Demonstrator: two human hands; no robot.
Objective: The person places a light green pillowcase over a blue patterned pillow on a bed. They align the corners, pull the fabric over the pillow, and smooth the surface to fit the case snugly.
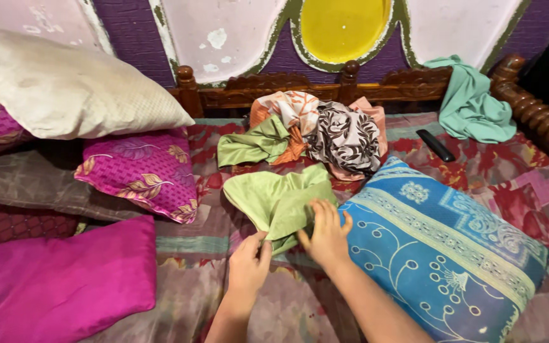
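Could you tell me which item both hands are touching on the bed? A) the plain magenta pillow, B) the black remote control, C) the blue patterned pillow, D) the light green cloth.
D: the left hand and right hand both pinch the near edge of the light green cloth, which lies beside the blue patterned pillow.

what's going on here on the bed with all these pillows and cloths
A person is handling a light green cloth on a patterned bedspread. The left hand pinches its lower corner; the right hand presses its edge beside a blue patterned pillow. A heap of crumpled cloths sits behind, and magenta pillows lie to the left.
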